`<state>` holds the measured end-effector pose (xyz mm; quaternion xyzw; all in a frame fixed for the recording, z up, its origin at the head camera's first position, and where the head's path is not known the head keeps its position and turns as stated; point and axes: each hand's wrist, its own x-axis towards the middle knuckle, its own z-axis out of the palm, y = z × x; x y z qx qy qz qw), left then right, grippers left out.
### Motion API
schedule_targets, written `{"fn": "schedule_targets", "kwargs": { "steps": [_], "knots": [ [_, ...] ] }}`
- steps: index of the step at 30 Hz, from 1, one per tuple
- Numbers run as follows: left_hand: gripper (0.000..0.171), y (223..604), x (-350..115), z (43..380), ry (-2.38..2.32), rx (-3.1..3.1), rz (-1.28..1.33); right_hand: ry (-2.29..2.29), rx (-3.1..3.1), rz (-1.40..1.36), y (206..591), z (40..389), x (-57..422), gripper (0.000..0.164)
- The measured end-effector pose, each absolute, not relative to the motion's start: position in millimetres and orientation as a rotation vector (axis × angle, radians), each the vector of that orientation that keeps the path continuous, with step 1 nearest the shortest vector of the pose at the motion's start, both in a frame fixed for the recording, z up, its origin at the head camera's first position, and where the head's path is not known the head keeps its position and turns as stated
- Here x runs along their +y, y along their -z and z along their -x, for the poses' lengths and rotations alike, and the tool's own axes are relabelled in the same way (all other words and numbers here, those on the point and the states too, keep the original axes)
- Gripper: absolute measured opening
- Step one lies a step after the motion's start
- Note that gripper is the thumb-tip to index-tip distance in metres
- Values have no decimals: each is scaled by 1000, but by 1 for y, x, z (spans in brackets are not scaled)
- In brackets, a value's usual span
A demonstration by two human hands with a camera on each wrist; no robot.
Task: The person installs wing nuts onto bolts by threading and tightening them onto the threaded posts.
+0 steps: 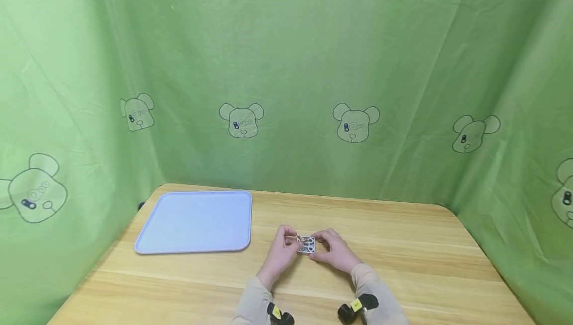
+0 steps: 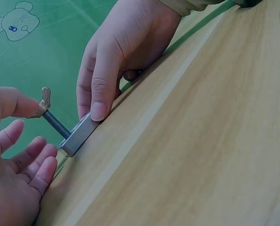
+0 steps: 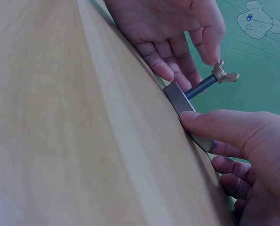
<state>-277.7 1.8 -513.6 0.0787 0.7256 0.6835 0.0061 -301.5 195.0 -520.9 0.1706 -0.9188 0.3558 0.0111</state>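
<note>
A small metal block [image 2: 78,136] rests on the wooden table between the two hands. From it rises a dark threaded bolt [image 3: 201,87] topped by a brass-coloured wing nut [image 3: 220,73]. In the head view the block's top shows several small fittings, too small to make out. My right hand [image 1: 335,250] grips one end of the block between thumb and fingers. With its thumb, my left hand [image 1: 282,253] touches the wing nut; the other left fingers hang apart, loosely bent, beside the block's opposite end.
A pale blue tray [image 1: 197,223] lies on the left part of the wooden table [image 1: 403,285]. Green curtains [image 1: 300,156] with bear-head prints stand close behind the table and at both sides. A wrist camera [image 1: 281,315] is strapped on each sleeved forearm.
</note>
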Motion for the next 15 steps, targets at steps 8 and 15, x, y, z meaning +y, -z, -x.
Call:
{"fn": "schedule_targets", "kwargs": {
  "steps": [8,15],
  "knots": [
    [19,516,2,280,-2089,2326,-253,-1123,-2861,-538,520,301,194,55],
    [25,515,2,278,-2103,2302,-289,-1131,-2858,-536,519,300,194,55]
  ]
}}
